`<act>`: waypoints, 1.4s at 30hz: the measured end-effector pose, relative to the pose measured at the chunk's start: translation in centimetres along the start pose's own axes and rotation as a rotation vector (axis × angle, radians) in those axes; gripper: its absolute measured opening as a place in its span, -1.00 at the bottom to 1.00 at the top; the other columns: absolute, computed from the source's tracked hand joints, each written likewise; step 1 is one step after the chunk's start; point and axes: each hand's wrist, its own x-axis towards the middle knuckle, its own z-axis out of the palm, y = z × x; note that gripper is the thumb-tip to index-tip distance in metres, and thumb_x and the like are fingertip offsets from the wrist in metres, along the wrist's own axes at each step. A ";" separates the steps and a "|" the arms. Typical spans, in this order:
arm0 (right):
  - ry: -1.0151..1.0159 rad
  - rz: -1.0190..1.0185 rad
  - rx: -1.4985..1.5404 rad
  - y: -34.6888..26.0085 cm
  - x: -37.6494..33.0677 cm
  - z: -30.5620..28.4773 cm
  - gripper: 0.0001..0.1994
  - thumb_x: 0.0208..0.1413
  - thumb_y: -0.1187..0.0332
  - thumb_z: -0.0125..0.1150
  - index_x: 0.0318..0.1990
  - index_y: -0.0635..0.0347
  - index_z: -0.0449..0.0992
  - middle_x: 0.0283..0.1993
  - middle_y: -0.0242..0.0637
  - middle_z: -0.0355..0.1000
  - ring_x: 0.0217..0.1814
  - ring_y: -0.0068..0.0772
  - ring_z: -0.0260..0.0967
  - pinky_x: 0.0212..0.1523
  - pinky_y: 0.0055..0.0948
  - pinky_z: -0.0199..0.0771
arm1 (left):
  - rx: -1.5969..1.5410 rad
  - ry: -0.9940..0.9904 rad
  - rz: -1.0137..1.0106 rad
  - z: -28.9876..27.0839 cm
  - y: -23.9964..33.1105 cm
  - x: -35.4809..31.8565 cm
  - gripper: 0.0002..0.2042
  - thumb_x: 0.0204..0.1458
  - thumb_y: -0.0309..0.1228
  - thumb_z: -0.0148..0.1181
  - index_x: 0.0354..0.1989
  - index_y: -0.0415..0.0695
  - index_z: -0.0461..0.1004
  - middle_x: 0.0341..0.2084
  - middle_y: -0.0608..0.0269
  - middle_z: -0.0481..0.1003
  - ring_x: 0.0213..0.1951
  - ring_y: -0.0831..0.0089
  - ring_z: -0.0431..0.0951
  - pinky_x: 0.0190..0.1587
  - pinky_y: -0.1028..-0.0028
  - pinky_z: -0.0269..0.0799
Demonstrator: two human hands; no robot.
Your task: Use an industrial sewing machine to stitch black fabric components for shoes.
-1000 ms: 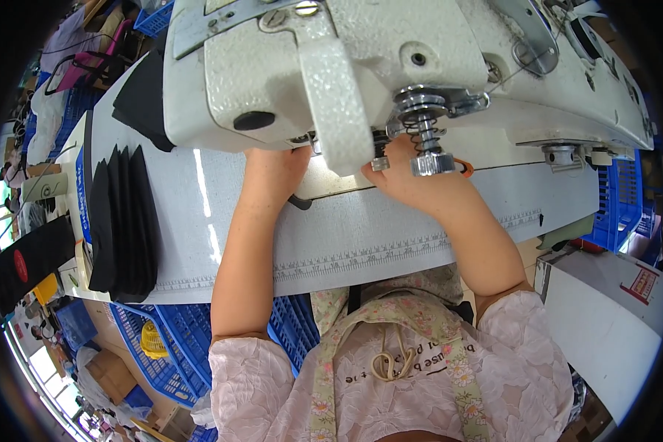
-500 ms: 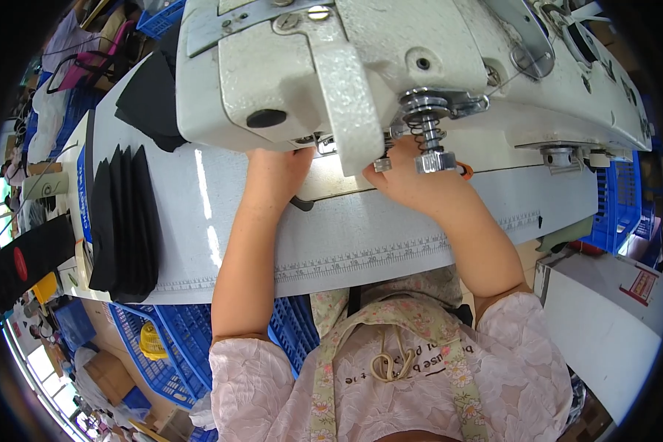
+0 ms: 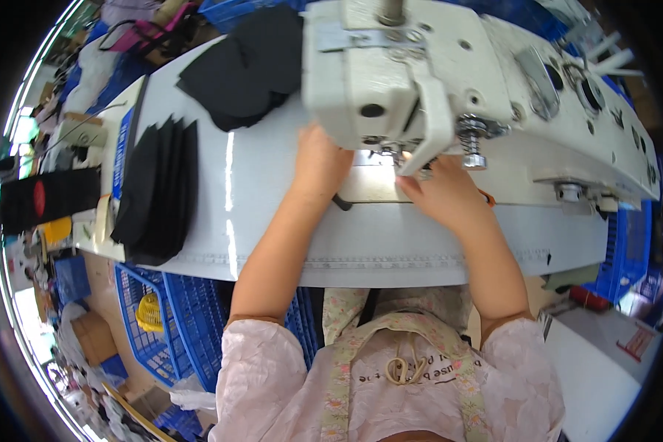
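Note:
A white sewing machine (image 3: pixel 376 92) stands over the pale table top, its head hanging above both hands. My left hand (image 3: pixel 321 158) is at the left of the needle area, with its fingers hidden behind the machine head. Right of the needle, my right hand (image 3: pixel 446 188) reaches in beside the white lever (image 3: pixel 433 121). Its thumb shows close to the lever's lower end, while the other fingers are mostly covered. Whether either hand holds anything is not visible. A bright metal plate (image 3: pixel 372 184) lies between the hands.
Black fabric pieces (image 3: pixel 239 70) lie behind at left, and a standing row of black pieces (image 3: pixel 158 191) is nearer. A ruler strip (image 3: pixel 383 261) runs along the table's front edge. Blue baskets (image 3: pixel 151 324) stand below left; a white box (image 3: pixel 589 368) is at lower right.
The view has shifted, so the machine looks smaller and more of the far black pieces shows. Both hands remain at the needle area; the right thumb is more visible.

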 end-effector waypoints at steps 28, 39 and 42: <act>-0.130 0.014 -0.095 1.0 0.1 -0.1 -0.66 -0.07 0.13 0.15 -0.40 0.32 0.48 -0.30 -0.08 0.38 -0.08 -0.11 0.26 0.01 -0.21 0.17 | 1.091 0.901 -0.337 -21.4 -6.0 -7.7 -0.39 -0.12 -0.07 0.20 0.02 -0.28 0.30 0.00 -0.15 0.30 0.14 -0.01 0.17 0.15 0.14 0.07; 0.159 -0.149 0.027 1.9 0.1 2.3 -0.86 -0.26 0.29 0.10 -0.53 0.14 0.46 -0.51 -0.16 0.38 -0.28 -0.11 0.38 -0.32 -0.12 0.31 | 0.690 0.332 -0.344 -9.5 -11.6 0.9 -0.46 -0.14 -0.10 0.22 -0.10 -0.31 0.41 -0.01 -0.12 0.33 0.07 0.02 0.26 0.15 0.17 0.07; 0.034 -0.055 0.015 2.0 -0.7 0.7 -0.82 -0.22 0.25 0.11 -0.45 0.11 0.51 -0.27 -0.08 0.37 -0.18 -0.08 0.35 -0.16 -0.11 0.25 | 0.546 0.330 -0.419 -9.4 -11.2 1.8 -0.55 -0.27 -0.18 0.28 -0.26 -0.29 0.47 -0.12 -0.10 0.40 0.00 0.05 0.33 0.12 0.21 0.11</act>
